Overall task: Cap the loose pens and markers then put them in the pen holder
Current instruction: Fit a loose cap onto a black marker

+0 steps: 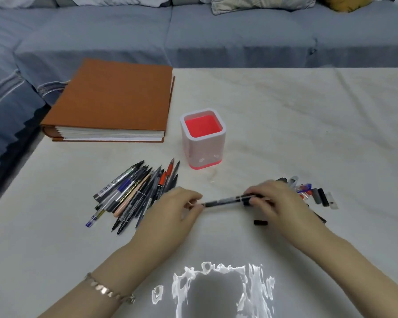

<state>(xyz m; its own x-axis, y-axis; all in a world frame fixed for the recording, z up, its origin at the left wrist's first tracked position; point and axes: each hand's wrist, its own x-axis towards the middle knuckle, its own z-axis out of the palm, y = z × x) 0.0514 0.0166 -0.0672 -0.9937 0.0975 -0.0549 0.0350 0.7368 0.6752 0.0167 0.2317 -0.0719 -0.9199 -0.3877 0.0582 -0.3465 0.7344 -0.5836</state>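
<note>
Early stage. The pen holder (202,143) stands upright with nothing in it; only its pink inside shows. No pen is stored yet.

You hold one dark pen (225,200) level, just in front of the holder on your side. Your left hand (177,210) pinches its left end with thumb and fingertips. Your right hand (275,201) curls round the right end, where a black piece looks like a cap going on. Cannot tell if it is seated; the frame is blurred there.

Left to do: nearly everything. The pile of pens (136,193) lies front-left of the holder, many with bare tips. The caps (317,195) lie in a heap front-right of the holder, partly behind your right hand. One black cap (260,222) lies apart, nearer you than the held pen.

Around: a thick brown album (115,104) lies flat to the left of the holder, well apart, and a blue sofa (216,40) runs behind it past the table (308,115) edge. There is a bracelet (108,290) on your left wrist.

Nothing lies between the held pen and the holder's mouth. The likely snag is matching caps out of the mixed heap.
</note>
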